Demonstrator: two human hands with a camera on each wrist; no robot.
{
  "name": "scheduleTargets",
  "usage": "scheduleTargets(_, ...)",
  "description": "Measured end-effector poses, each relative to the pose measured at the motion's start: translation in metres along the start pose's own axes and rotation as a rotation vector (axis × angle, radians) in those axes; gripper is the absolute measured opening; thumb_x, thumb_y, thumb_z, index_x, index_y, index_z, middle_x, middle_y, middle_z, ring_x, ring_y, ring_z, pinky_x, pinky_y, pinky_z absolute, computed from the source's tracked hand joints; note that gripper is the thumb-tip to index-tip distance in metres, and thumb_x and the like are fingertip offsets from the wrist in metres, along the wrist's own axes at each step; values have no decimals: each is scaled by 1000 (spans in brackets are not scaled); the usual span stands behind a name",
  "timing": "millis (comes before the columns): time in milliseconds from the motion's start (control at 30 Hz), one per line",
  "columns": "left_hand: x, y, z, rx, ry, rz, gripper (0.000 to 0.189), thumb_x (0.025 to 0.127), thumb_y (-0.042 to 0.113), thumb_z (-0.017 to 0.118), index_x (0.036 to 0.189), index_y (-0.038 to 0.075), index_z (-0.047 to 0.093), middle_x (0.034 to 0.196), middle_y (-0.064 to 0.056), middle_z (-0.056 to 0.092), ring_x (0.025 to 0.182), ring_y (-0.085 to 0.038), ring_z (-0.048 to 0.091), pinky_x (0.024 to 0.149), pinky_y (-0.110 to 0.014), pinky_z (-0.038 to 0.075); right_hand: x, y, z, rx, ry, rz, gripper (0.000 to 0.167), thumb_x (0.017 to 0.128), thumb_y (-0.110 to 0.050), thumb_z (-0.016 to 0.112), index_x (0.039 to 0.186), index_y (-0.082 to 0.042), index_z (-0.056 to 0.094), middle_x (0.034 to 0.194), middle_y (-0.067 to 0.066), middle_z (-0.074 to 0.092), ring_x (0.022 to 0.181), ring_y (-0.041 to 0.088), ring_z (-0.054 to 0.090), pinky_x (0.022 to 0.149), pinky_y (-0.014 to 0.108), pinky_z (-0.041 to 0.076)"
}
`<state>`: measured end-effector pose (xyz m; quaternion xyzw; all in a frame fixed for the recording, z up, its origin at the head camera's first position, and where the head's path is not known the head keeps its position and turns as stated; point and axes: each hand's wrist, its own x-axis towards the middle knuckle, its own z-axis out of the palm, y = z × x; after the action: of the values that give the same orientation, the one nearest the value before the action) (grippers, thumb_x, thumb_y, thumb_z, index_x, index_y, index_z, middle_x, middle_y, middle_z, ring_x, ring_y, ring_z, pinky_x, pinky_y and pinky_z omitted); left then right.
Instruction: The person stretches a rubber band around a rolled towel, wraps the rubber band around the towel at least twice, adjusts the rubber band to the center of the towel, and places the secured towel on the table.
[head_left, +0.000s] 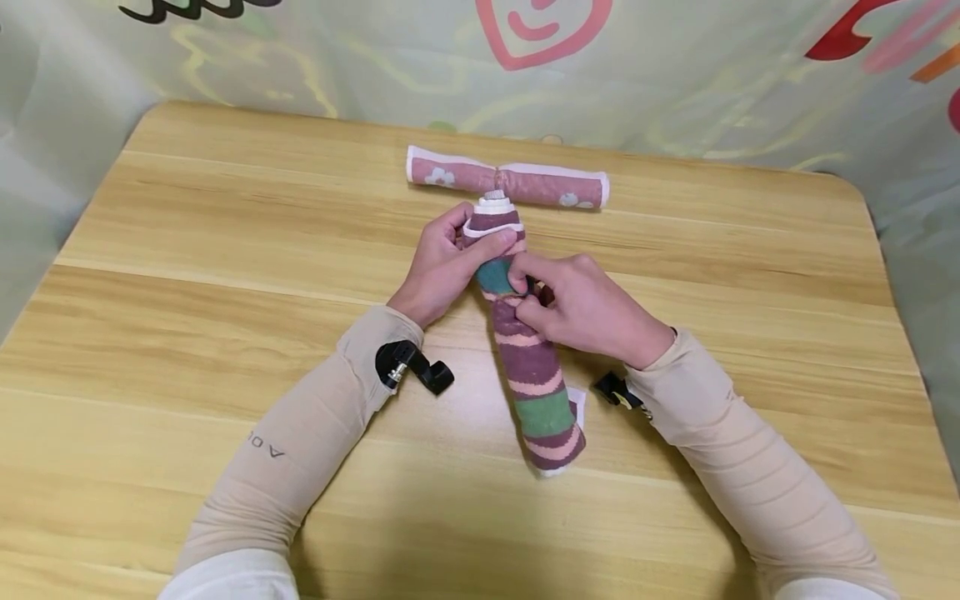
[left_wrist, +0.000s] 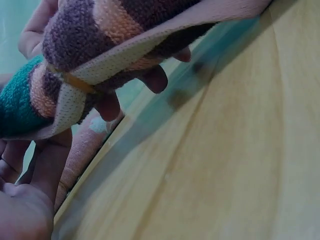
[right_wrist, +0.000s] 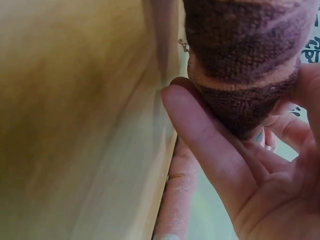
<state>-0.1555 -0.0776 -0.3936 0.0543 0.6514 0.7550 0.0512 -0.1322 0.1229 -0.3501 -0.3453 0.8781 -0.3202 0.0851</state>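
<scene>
A rolled towel (head_left: 531, 364) with purple, peach and green stripes is held up off the table, its far end pointing away from me. My left hand (head_left: 435, 268) grips the far part, thumb lying across the top. At the roll's middle, my right hand (head_left: 585, 302) pinches the towel with thumb and fingertips beside a teal stripe. A thin yellowish band (left_wrist: 77, 82) circles the pinched-in waist of the roll in the left wrist view. The towel's white-edged flap hangs loose near the close end. Towel and knuckles hide some of the right fingers.
Behind the hands, a pink rolled towel (head_left: 450, 173) with pale flower shapes lies crosswise on the wooden table (head_left: 225, 333), cinched at its middle by a thin tie. A patterned curtain (head_left: 390, 75) stands along the table's far edge.
</scene>
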Motion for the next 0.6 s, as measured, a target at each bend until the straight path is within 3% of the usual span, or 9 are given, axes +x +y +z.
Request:
scheduleTargets(133, 1, 0, 0, -23, 33, 19, 24, 95, 13, 73, 117, 5, 66, 107, -1, 73, 97, -10, 70, 88, -23, 59, -1, 0, -1, 27, -9, 27, 14, 89, -6, 63, 95, -16, 55, 77, 1, 65, 62, 11, 57, 53, 23, 47)
scheduleTargets(267, 1, 1, 0, -95, 41, 32, 30, 96, 8, 71, 123, 1, 64, 108, -2, 72, 98, -12, 70, 88, -24, 59, -2, 0, -1, 69, -1, 48, 23, 91, -7, 66, 111, -17, 58, 96, 4, 74, 75, 14, 67, 64, 28, 58)
scheduleTargets(400, 1, 2, 0, -109, 21, 36, 27, 96, 7, 70, 122, 1, 64, 107, 0, 71, 97, -12, 69, 87, -23, 59, -2, 0, 0, 54, 18, 6, 29, 89, -6, 67, 114, -18, 59, 93, 1, 72, 73, 13, 64, 63, 28, 56)
scheduleTargets(600, 1, 2, 0, -84, 21, 36, 25, 95, 9, 71, 118, 4, 66, 108, -1, 72, 97, -11, 70, 87, -24, 59, -2, -1, 0, 20, -8, 5, 22, 90, -8, 68, 106, -16, 55, 88, 2, 70, 70, 13, 59, 59, 27, 52)
